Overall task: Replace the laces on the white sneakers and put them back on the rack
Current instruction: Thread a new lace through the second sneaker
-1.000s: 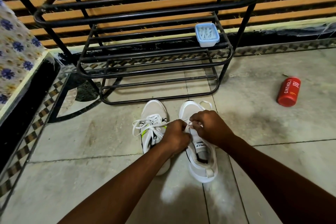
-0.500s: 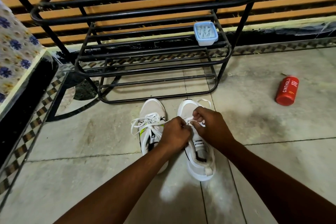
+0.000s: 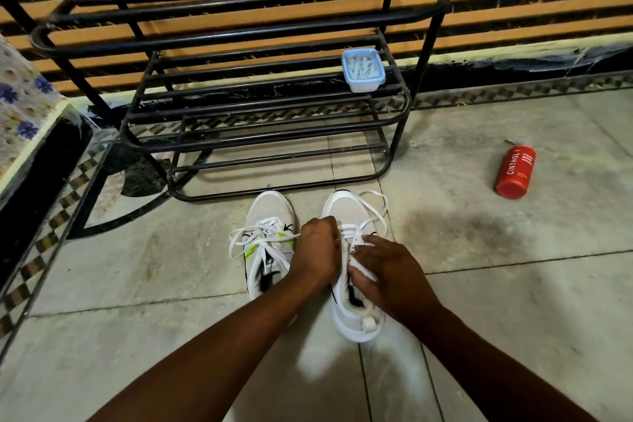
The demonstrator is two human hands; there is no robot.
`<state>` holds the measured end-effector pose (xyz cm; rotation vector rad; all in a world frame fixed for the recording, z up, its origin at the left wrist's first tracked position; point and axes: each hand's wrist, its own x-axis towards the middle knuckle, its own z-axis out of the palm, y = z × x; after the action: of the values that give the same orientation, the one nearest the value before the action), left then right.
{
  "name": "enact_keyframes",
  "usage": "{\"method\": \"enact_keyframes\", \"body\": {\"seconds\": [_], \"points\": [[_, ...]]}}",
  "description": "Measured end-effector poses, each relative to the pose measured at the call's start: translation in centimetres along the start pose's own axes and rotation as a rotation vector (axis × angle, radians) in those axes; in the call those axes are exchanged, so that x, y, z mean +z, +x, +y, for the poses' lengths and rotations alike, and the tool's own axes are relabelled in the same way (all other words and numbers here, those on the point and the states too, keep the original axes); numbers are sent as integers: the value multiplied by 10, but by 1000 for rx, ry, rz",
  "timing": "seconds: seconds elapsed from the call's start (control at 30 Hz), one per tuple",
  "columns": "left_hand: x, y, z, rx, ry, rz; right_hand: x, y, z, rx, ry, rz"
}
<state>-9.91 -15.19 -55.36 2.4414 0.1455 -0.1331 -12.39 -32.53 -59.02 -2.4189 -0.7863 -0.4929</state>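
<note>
A pale tiled floor [image 3: 137,284] runs up to a slatted wall, where a black rack [image 3: 239,34] stands with a small blue box [image 3: 363,70] on its middle shelf; a red bottle [image 3: 515,171] lies on the floor well to the right. The 2 sneakers sit side by side just near of the rack, toes toward it. The left sneaker [image 3: 270,212] looks laced, its ends loose. The right sneaker [image 3: 346,207] is the one in hand: the left hand [image 3: 318,250] is fisted over its lace [image 3: 373,212], though what lies inside the fist is hidden, while the right hand [image 3: 387,271] pinches the upper by the tongue, fingers laid over it and thumb below. I judge this as tightening or tying the second shoe. Next calls for drawing the lace snug, knotting it, then lifting both onto a shelf.
</note>
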Motion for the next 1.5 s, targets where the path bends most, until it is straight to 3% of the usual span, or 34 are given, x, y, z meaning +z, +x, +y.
{"method": "enact_keyframes", "body": {"seconds": [0.13,0.33,0.4,0.47,0.53,0.6,0.73,0.83,0.93,1.03,1.1,1.2,1.23,1.27,1.3,1.4,1.43,1.5], "points": [[-6,3,1,67,83,-12,5,-5,2,4,-206,32],[-36,1,4,126,-34,124,10,-7,1,17,-141,-58],[-50,4,9,148,-312,178,11,-9,1,37,-83,-13],[-63,12,15,62,-705,160,12,-10,0,77,-31,5],[-76,21,15,-27,-899,130,12,-11,0,109,-23,-9],[-93,29,13,115,-737,168,12,-11,-1,135,-20,-32],[-108,36,2,540,191,74,11,-11,0,168,-2,-70],[-90,31,-4,544,674,-27,12,-12,1,167,29,-72],[-74,19,-5,577,771,4,13,-14,1,185,35,-83],[-70,19,-7,549,478,114,11,-14,3,197,58,-112],[-71,19,-1,417,49,134,11,-14,3,203,65,-133],[-78,19,19,111,-826,171,12,-14,3,207,50,-143],[-81,21,22,74,-931,188,12,-14,3,206,51,-142],[-86,22,22,108,-860,210,13,-14,3,201,52,-136],[-89,26,17,236,-626,233,12,-15,2,196,52,-127],[-91,29,0,659,568,86,10,-12,-1,214,54,-132],[-88,28,-5,724,806,26,10,-11,-2,218,47,-135],[-81,24,-7,729,892,-27,11,-12,-2,214,41,-126]]}}
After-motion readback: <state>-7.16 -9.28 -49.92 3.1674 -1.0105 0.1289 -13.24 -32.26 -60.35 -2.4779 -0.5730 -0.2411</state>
